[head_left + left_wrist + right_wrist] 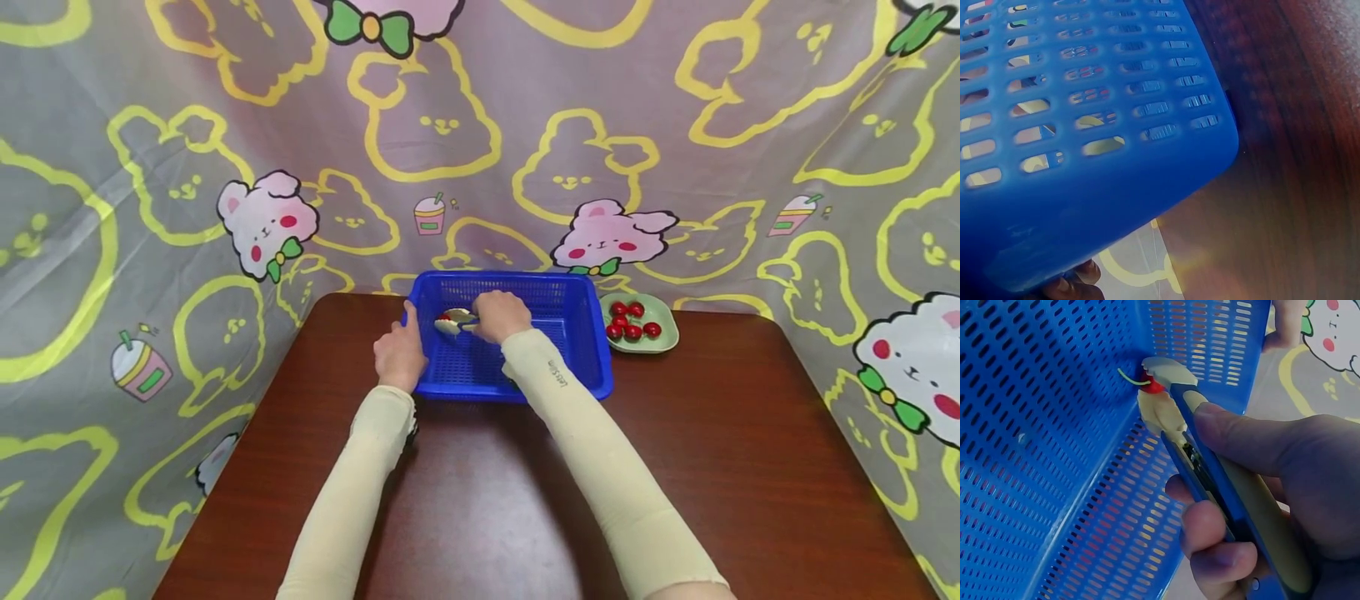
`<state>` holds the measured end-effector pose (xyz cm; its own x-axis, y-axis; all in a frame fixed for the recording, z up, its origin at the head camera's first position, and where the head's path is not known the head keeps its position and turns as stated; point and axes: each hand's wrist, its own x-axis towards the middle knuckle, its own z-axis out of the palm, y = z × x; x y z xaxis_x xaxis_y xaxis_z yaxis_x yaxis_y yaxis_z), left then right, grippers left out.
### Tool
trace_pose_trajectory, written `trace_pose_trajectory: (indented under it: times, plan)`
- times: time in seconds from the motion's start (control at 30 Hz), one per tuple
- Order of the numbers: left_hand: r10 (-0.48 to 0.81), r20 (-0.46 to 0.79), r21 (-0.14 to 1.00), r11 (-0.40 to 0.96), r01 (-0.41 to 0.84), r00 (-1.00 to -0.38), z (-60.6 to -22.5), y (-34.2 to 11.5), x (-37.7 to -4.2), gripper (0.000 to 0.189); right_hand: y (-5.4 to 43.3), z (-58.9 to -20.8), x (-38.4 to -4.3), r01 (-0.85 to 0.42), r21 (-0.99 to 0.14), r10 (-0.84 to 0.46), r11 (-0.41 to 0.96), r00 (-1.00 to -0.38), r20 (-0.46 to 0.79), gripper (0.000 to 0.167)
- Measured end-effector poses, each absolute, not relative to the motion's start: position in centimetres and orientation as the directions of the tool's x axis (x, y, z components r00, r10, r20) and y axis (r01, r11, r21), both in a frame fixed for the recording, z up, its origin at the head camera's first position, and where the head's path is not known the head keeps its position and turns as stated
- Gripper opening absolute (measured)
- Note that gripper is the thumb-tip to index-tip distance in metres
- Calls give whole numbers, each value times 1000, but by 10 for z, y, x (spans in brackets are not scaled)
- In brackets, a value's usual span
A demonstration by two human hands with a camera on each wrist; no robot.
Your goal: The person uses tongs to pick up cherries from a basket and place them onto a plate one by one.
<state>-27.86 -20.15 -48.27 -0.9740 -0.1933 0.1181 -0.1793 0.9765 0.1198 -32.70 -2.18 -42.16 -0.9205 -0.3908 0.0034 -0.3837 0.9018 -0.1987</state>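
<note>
A blue perforated plastic basket (450,388) stands at the far side of the table. My left hand (400,358) grips its left rim, with fingertips (1088,272) showing at the rim in the left wrist view. Inside the basket's left part, my right hand (504,317) holds a pair of tongs (1266,519) with beige-and-blue arms and pale scalloped tips. Between those tips sits a red cherry (1153,385) with a thin green stem, near the basket's corner. Part of the basket floor is hidden by the right hand and sleeve.
Right beside the basket is a pale green plate (669,340) bearing several red cherries (633,332). The brown wooden table (465,517) reaches back to a grey cartoon-print curtain (510,192), which surrounds it on the left, back and right.
</note>
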Motion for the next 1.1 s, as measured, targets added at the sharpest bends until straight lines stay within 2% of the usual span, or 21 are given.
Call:
trace_pose_trajectory:
  times: [0.33,1.1]
  plan:
    - [-188,128,123,977,-173,-974,-482,-199,-278,107,-15,-416,-327,-397,-219,-407,891,-913,-2,14]
    - [-182,84,138,976,-169,-980,-479,-200,-276,106,20,-375,-302,-465,-266,-465,845,-883,66,35]
